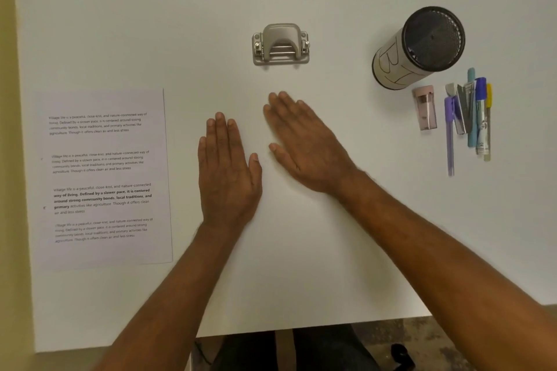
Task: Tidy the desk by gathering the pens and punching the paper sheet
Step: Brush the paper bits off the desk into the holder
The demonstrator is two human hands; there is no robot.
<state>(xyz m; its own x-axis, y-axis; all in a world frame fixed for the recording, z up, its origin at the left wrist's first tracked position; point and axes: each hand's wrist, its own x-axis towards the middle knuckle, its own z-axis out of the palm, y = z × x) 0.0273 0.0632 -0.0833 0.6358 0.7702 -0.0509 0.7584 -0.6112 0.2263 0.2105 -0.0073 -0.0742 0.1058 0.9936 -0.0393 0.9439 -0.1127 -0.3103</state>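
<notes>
Take the hole punch (281, 44) as your landmark: it sits upright on the white desk (301, 250), its slot facing you. Both your hands lie palm down just in front of it, holding nothing. Your left hand (226, 172) rests flat with its fingers straight and pressed together, thumb slightly out; your right hand (304, 144) angles toward the punch with its fingers straight and close together, fingertips near the punch but apart from it. Whether the right palm actually touches the desk, you cannot tell. The paper sheet (105, 178), printed with four blocks of text, lies flat well to the left of the punch and nearer to you. Well to the right of the punch stands the pen holder (420, 47), a black mesh cup wrapped in lettered paper; its inside looks dark and nothing sticks out of it. The pens (470, 117) lie in a loose bundle on the desk just in front of the holder, beside a small pink container (425, 108) with a clear body, whose contents are too small to make out.
</notes>
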